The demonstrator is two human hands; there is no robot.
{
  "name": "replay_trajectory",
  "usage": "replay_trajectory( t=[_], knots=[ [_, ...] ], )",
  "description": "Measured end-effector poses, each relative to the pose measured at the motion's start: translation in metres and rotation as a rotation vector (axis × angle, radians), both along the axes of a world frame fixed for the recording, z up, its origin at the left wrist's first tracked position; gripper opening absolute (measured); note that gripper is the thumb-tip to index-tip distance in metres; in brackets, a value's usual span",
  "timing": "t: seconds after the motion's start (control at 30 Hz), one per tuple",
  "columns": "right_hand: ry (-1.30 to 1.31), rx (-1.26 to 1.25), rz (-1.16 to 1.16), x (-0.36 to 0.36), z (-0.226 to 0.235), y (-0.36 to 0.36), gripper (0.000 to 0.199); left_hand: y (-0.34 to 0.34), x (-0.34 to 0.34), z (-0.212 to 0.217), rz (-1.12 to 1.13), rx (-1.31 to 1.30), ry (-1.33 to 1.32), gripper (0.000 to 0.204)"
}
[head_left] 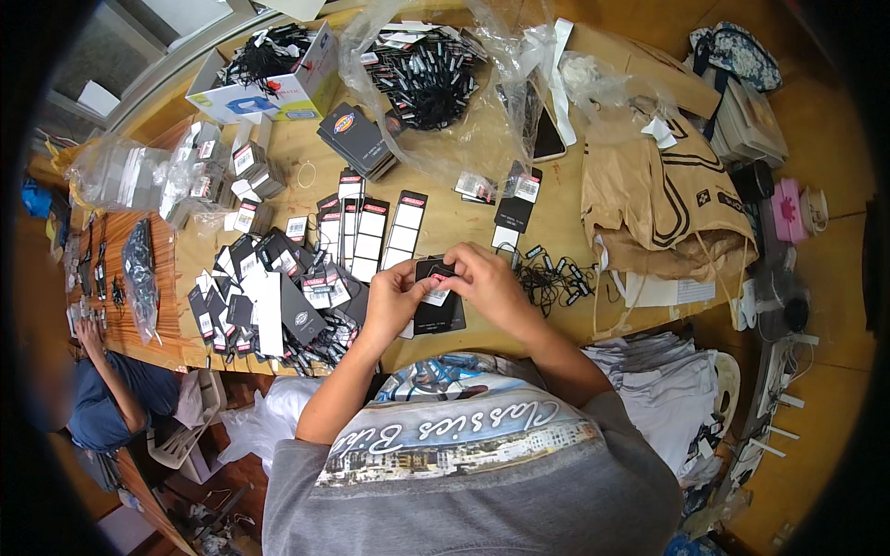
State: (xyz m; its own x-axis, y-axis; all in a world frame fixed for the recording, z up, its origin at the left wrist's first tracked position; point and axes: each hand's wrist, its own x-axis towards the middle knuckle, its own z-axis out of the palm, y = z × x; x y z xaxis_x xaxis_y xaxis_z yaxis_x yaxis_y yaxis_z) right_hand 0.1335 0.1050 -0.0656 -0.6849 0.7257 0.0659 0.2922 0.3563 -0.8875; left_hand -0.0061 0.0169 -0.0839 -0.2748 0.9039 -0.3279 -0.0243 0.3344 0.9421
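My left hand (394, 298) and my right hand (487, 283) meet over the front of the wooden table (464, 218), both pinching a small stack of black hang tags (438, 301) with a white sticker on it. The fingers of both hands close around the top end of the tags, near a pink patch. A loose tangle of black tag strings (554, 278) lies just right of my right hand. Left of my left hand, a heap of black tags (269, 301) with strings covers the table.
Rows of black and white tags (371, 227) lie beyond my hands. A clear bag of strings (426, 79), a cardboard box (273, 79), a brown paper bag (654, 199) and a phone (547, 139) sit further back. Another person (107, 394) works at the left. Folded grey cloth (663, 380) sits lower right.
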Motion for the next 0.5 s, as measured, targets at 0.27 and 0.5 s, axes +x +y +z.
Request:
replay_trajectory(
  t=[0.27,0.5],
  knots=[
    [-0.513,0.301,-0.123,0.066,-0.010,0.056,0.007,-0.004,-0.015,0.008,0.109,0.021,-0.211,0.009],
    [-0.112,-0.178,-0.165,0.064,-0.007,0.060,0.009,0.001,-0.004,0.024,-0.019,0.038,-0.192,0.016]
  ],
)
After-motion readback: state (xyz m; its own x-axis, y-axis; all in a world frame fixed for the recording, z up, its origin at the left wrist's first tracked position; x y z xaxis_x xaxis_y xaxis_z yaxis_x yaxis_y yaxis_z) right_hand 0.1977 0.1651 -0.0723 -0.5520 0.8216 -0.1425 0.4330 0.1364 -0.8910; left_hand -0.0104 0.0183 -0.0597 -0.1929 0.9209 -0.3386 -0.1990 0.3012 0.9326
